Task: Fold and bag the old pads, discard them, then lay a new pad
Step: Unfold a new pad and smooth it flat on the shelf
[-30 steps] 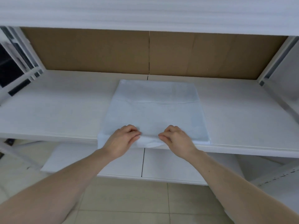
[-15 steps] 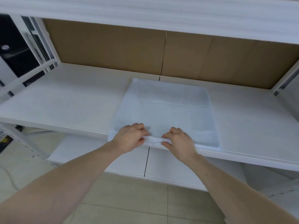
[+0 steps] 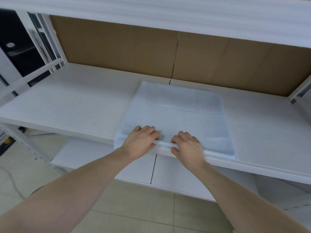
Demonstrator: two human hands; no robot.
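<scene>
Since the earlier frame both grips have bunched the near edge: left hand (image 3: 140, 143) and right hand (image 3: 186, 147) pinch the pad (image 3: 176, 115), which stretches away toward the frame's top.

White shelf (image 3: 70, 105) with brown cardboard backing (image 3: 121, 47) stands over beige tiled floor (image 3: 134, 207).

No legible text, label, brand or number on anything here.
</scene>
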